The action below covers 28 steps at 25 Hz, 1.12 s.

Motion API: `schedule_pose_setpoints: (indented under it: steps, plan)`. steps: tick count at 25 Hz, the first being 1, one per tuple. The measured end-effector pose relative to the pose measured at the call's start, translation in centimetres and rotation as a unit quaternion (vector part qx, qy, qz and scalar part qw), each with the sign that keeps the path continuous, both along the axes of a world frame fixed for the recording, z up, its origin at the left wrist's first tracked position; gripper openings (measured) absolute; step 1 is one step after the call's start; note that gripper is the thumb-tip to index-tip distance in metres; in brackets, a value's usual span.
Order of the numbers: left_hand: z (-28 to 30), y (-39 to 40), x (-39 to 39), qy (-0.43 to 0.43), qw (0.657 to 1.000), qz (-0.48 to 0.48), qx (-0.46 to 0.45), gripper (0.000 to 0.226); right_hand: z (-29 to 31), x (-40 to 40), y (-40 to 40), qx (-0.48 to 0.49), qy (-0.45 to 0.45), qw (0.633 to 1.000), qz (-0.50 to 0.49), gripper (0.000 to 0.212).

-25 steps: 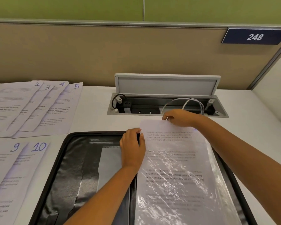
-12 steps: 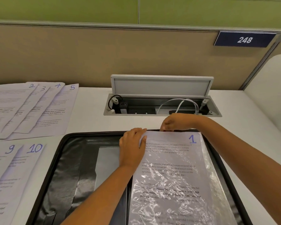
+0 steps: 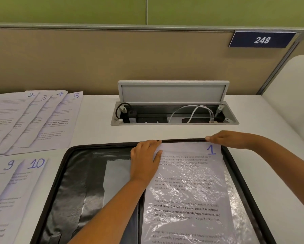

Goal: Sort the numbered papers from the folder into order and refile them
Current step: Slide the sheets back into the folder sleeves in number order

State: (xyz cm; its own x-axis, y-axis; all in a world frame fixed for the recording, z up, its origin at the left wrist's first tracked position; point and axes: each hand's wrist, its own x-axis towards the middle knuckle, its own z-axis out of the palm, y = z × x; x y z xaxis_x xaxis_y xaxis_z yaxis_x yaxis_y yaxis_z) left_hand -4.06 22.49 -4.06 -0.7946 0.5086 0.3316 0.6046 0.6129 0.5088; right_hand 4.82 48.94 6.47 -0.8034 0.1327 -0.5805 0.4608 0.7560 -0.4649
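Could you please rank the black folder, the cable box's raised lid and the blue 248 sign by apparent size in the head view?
1. black folder
2. raised lid
3. 248 sign

The sign is farthest, so true sizes are unsure.

White desk point(image 3: 98, 131), open cable box point(image 3: 174, 110) at 12 o'clock holding a white cable point(image 3: 193, 111) and black cable point(image 3: 120, 108), tan partition point(image 3: 112, 59) behind, blue "248" sign point(image 3: 261, 39) at 2 o'clock

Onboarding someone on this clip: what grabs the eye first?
Both hands, left hand and right hand, at the top edge of sheet 1 in a crinkled plastic sleeve inside the open black folder, front centre. To the left, sheets 2 to 5 lie fanned on the desk, with 9 and 10 below them.
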Motion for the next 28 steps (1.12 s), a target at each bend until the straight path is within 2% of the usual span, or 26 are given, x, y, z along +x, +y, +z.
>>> schedule_pose_setpoints:
  steps: [2,4,7,10,11,14,19,22,24,26,27,28]
  plan:
    - [0.1,0.0,0.1,0.008,1.0,-0.014,-0.012,0.039,-0.1,1.3,0.3,-0.021,0.02,0.999,-0.043,0.064]
    - [0.2,0.2,0.1,0.02,0.999,-0.027,-0.024,0.047,-0.6,2.3,0.2,-0.047,0.07,0.992,-0.095,0.055]
    - [0.1,0.2,0.1,0.03,0.998,-0.035,-0.043,0.053,-1.6,2.9,0.3,-0.076,0.199,0.966,-0.149,0.076]
    - [0.2,0.2,0.2,0.016,0.999,-0.026,-0.031,0.057,-2.7,3.0,0.7,-0.074,0.266,0.95,-0.144,0.09]
    - [0.2,0.2,0.2,0.012,0.999,-0.02,-0.025,0.058,-3.1,3.0,0.8,-0.064,0.267,0.952,-0.135,0.087]
    - [0.3,0.2,0.1,0.001,1.0,-0.009,-0.016,0.059,-4.5,2.8,1.1,-0.026,0.257,0.958,-0.124,0.058]
    - [0.2,0.1,0.2,0.01,0.999,-0.02,-0.025,0.058,-5.9,2.2,1.4,0.034,0.289,0.952,-0.097,0.073]
    - [0.1,0.1,0.2,0.029,0.998,-0.049,-0.039,0.056,-5.5,2.2,1.1,-0.019,0.306,0.942,-0.137,0.088]
    - [0.6,0.4,-0.2,0.041,0.995,-0.08,-0.043,0.054,-4.7,2.1,0.8,-0.036,0.32,0.936,-0.142,0.088]
    - [1.7,1.7,-0.3,-0.004,0.994,-0.106,-0.038,0.047,-4.0,2.1,0.5,-0.052,0.325,0.933,-0.144,0.067]
    - [2.4,2.8,-0.3,-0.06,0.991,-0.117,-0.025,0.044,-3.8,2.2,0.5,-0.062,0.325,0.933,-0.144,0.06]
    - [3.2,4.0,-0.2,-0.121,0.985,-0.121,-0.006,0.045,-3.6,2.3,0.5,-0.07,0.326,0.931,-0.146,0.061]
